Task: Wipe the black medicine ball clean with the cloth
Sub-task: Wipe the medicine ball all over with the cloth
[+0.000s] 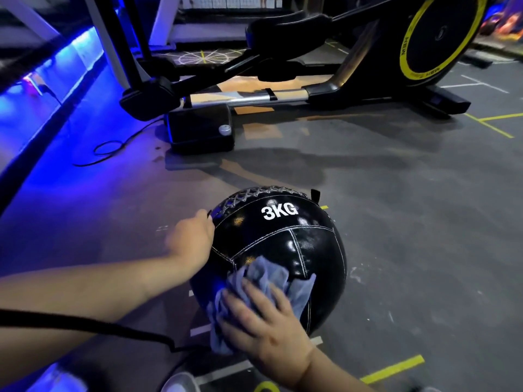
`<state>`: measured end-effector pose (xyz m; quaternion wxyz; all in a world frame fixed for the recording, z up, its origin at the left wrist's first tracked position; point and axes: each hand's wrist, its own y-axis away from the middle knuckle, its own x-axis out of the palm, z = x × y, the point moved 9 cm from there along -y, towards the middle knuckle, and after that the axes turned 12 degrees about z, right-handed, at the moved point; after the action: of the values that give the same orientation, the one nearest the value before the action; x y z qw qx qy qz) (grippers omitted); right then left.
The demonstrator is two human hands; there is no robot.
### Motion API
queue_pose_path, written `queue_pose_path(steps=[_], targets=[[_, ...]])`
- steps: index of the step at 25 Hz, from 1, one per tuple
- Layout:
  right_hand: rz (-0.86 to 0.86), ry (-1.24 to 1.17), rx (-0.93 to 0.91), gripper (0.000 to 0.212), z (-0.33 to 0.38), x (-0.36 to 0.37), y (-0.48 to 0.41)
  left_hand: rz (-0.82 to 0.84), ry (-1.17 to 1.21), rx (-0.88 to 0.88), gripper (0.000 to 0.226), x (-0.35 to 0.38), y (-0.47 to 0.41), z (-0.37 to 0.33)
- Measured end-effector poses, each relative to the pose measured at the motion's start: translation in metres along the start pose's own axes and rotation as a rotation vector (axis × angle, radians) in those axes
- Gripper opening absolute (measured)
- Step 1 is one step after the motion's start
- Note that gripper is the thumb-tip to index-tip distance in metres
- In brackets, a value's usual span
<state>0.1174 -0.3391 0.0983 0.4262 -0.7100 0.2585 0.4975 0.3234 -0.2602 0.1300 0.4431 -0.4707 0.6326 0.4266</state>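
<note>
A glossy black medicine ball [285, 241] marked "3KG", with white stitching and a laced seam on top, rests on the grey gym floor. My left hand [192, 241] grips its upper left side, fingers curled over the edge by the lacing. My right hand [263, 321] lies flat on a crumpled blue-grey cloth [266, 275], pressing it against the ball's near lower face. The cloth bunches above my fingers and hangs down at the left. The ball's underside and far side are hidden.
A black elliptical trainer [283, 94] with a yellow-rimmed flywheel [441, 35] stands just beyond the ball. A black cable [113, 148] loops on the floor at the left beside a blue-lit ledge. A black cord [85, 325] crosses under my left arm. Yellow floor tape [393, 369] lies at the right.
</note>
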Motion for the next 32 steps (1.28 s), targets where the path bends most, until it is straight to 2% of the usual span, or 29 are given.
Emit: queue_pose_path(steps=[2, 4, 8, 11, 13, 16, 18, 20, 22, 24, 26, 29, 32], targets=[[0.212, 0.147, -0.098, 0.038, 0.023, 0.041, 0.028, 0.008, -0.007, 0.041, 0.027, -0.002, 0.003, -0.006], [0.305, 0.199, -0.134, 0.042, 0.029, 0.053, 0.04, 0.014, 0.015, 0.06, 0.029, -0.004, 0.003, -0.008], [0.205, -0.037, -0.222, 0.017, 0.008, -0.016, 0.013, 0.043, 0.013, 0.081, 0.031, -0.009, 0.0, -0.017], [0.253, -0.28, -0.157, 0.012, -0.032, -0.068, -0.008, 0.086, 0.028, 0.099, 0.03, -0.011, -0.003, -0.023], [0.428, -0.272, -0.045, 0.012, -0.064, -0.085, -0.017, 0.102, 0.029, 0.104, 0.029, -0.009, -0.003, -0.025], [0.794, -0.292, 0.326, 0.024, -0.134, -0.094, -0.019, 0.124, 0.038, 0.117, 0.028, -0.006, -0.003, -0.023], [0.998, -0.475, 0.563, 0.018, -0.173, -0.098, -0.009, 0.142, 0.04, 0.127, 0.025, -0.005, -0.006, -0.021], [1.085, -0.684, 0.725, 0.033, -0.199, -0.104, 0.0, 0.151, 0.019, 0.153, 0.018, -0.008, -0.006, -0.022], [1.122, -0.678, 0.855, 0.049, -0.226, -0.104, 0.009, 0.167, -0.012, 0.17, 0.016, -0.01, -0.005, -0.024], [1.092, -0.442, 0.923, 0.05, -0.261, -0.09, 0.011, 0.179, -0.102, 0.157, 0.013, -0.009, -0.005, -0.024], [1.065, -0.21, 0.939, 0.061, -0.289, -0.068, 0.006, 0.192, -0.172, 0.147, 0.01, -0.006, -0.003, -0.025], [1.016, -0.173, 0.887, 0.068, -0.309, -0.03, -0.016, 0.213, -0.179, 0.126, 0.013, -0.003, -0.001, -0.023], [0.983, -0.183, 0.849, 0.06, -0.321, -0.005, -0.034, 0.158, -0.266, 0.164, 0.014, -0.003, 0.002, -0.024]])
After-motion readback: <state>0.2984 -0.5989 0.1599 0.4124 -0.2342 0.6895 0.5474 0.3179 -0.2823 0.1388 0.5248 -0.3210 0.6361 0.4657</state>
